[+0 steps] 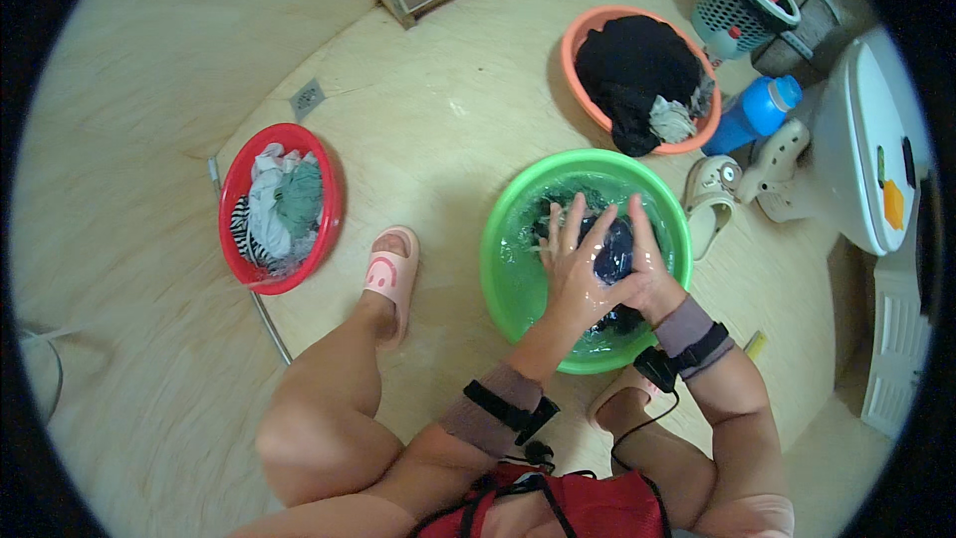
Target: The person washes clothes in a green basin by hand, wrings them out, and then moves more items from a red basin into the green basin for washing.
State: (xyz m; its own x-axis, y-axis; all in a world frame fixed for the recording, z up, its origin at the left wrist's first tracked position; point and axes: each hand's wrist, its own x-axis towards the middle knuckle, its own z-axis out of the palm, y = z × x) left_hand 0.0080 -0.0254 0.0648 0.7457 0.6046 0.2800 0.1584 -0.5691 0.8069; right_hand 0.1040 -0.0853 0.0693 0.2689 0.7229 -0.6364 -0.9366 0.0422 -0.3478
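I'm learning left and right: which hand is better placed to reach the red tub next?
Probably the left hand: the red tub lies to the left, and this hand is nearer. The right hand is farther across, over the green tub.

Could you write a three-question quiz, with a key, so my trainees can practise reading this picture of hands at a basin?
1. Multiple choice: the left hand and right hand are at dark blue cloth in a basin of which colour?
a) orange
b) green
c) white

2. True or false: the red basin holds striped cloth along with other pieces.

3. Fill the gap: the slide worn on the person's left is ____ in colour.

Key: 1 b; 2 true; 3 pink.
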